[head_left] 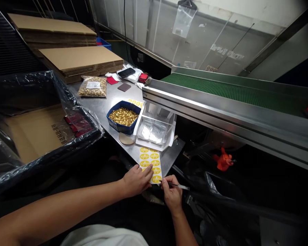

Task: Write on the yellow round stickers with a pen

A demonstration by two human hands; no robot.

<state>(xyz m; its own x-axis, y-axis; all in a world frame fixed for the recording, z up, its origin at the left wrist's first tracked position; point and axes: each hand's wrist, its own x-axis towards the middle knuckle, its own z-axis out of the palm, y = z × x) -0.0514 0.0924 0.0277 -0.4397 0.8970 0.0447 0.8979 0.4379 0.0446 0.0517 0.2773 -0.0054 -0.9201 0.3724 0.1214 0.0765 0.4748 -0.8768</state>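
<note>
A sheet of oval yellow stickers (144, 156) marked with an 8 lies at the metal table's near corner. On its left edge rests my left hand (137, 180), fingers stretched out over the stickers. My right hand (173, 194) grips a slim pen (181, 186), its tip by the lowest sticker. Just beyond the sheet is a white tray (171, 136) holding clear plastic bags (154, 131). To the left of that stands a blue bin (122, 128) filled with small gold pieces (123, 116). A round tan disc (126, 139) sits in front of the bin.
A plastic-lined carton (38, 133) stands at left. Cardboard stacks (79, 58), a bag of gold pieces (92, 87) and a phone (126, 72) occupy the back of the table (110, 92). A green conveyor (215, 90) runs along the right.
</note>
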